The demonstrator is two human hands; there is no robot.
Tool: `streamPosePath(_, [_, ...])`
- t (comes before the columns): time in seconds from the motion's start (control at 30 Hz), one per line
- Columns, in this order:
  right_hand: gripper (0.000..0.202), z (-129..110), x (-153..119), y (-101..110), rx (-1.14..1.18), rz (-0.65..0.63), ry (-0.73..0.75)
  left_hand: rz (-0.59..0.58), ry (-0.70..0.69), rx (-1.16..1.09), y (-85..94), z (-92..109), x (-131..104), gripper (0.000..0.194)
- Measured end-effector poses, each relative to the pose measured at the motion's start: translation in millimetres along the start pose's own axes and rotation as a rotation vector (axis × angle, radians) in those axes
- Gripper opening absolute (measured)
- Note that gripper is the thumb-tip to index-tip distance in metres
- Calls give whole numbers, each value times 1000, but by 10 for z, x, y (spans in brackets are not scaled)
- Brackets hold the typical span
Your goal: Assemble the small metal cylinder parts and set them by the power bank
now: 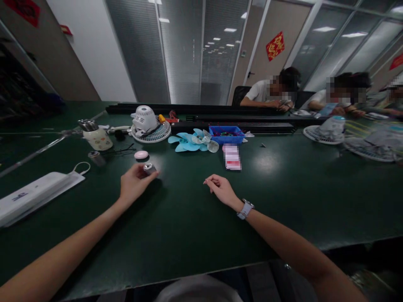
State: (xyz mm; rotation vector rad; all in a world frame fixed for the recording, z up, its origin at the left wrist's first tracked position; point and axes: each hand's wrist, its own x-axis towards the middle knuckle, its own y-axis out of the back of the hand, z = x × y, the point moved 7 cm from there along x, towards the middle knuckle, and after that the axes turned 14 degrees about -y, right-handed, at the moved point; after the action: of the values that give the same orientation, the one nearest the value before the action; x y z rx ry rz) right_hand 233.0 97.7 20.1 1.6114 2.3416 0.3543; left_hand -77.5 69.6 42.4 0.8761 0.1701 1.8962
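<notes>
"Where's that metal cylinder (150, 169) at?"
"From here, in the left grip (135, 181), thumb and fingers closed around it."
"Right grip (221, 189)?"
"Loosely curled, can't tell if anything's inside tbh."

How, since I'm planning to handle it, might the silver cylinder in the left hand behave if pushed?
The silver cylinder would probably roll if laid on its side, given its rounded wall. Its metallic sheen suggests a stiff, perhaps slightly slippery surface. It seems manageable one-handed, as the left hand holds it alone.
</notes>
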Motion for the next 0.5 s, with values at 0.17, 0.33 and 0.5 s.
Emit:
streamPosePath(0.17, [26,-172,27,249,-253,115,199,-247,-142,-194,-643,455,-268,47])
streamPosePath(0.33, [25,-148,188,1174,-648,475,428,-283,-191,-141,-783,466,-261,45])
streamPosePath(0.5, [67,192,498,1564,-805,430,372,-315,-178,-87,-753,411,-240,44])
